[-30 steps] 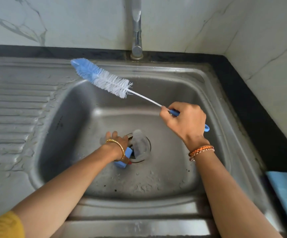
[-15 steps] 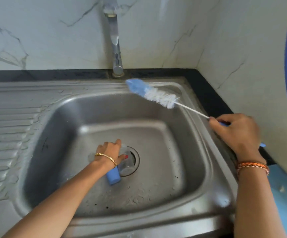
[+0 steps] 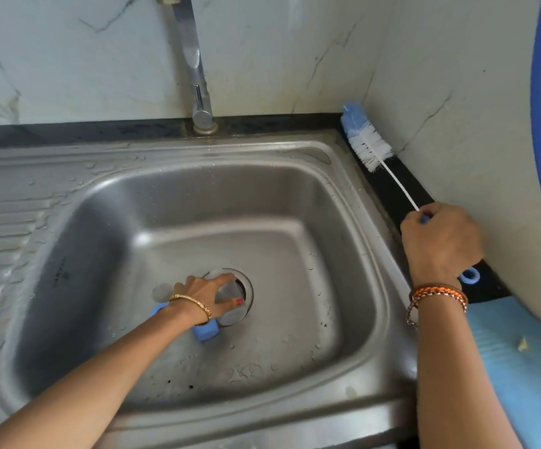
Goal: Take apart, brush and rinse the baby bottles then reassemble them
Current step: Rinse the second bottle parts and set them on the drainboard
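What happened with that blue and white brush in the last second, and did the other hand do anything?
The right hand carried the bottle brush from over the sink out to the right; its bristles now lie over the dark counter strip by the wall, still gripped at the handle. The left hand stayed down at the drain, holding the clear bottle with blue parts.
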`<state>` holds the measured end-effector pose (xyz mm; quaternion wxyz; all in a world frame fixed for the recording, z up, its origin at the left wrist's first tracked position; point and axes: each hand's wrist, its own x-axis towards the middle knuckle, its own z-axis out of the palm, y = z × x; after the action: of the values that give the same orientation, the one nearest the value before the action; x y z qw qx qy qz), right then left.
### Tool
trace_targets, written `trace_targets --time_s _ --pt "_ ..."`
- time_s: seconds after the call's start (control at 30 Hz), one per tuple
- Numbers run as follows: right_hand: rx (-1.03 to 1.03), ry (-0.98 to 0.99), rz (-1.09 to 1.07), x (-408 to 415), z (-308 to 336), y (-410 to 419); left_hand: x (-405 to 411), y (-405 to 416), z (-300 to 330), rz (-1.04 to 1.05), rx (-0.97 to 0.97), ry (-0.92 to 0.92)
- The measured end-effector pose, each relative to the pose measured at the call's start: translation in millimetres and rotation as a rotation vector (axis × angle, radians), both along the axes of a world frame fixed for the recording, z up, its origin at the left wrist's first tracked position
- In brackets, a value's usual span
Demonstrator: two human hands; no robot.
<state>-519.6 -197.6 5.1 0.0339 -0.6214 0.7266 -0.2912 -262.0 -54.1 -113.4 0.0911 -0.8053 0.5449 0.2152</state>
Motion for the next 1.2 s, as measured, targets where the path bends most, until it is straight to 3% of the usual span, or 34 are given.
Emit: trace_targets --time_s 0.3,0.53,0.77,0.87,0.97,1.1,1.13,1.2 --pt "0.082 0.057 0.047 0.7 -4.0 -2.5 2.7 2.8 -0.7 0.023 0.054 0.097" --pt "-0.232 -0.048 0.154 9.4 -4.0 -0.3 2.4 2.3 -4.6 -0.045 0.084 0.036" --pt "-0.420 -0.223 0.217 18.5 -10.0 -0.8 2.2 -1.2 13.5 0.135 -0.171 0.217" --pt "-0.441 -0.245 0.297 30.9 -8.4 3.5 1.8 -2.5 33.7 0.365 -0.368 0.520" --pt "-0.421 -0.236 0.392 44.3 -9.5 7.9 4.6 -3.2 62.8 0.665 -0.546 1.153" --pt "-0.283 -0.350 0.542 63.3 -9.9 24.2 18.5 -1.6 93.7 0.771 -0.657 1.882" --pt "-0.209 -0.428 0.580 69.3 -9.6 28.7 20.4 -1.4 98.2 0.772 -0.678 1.992" --pt "-0.039 -0.627 0.648 86.0 -8.6 38.4 18.7 -2.2 104.4 0.753 -0.710 2.026"
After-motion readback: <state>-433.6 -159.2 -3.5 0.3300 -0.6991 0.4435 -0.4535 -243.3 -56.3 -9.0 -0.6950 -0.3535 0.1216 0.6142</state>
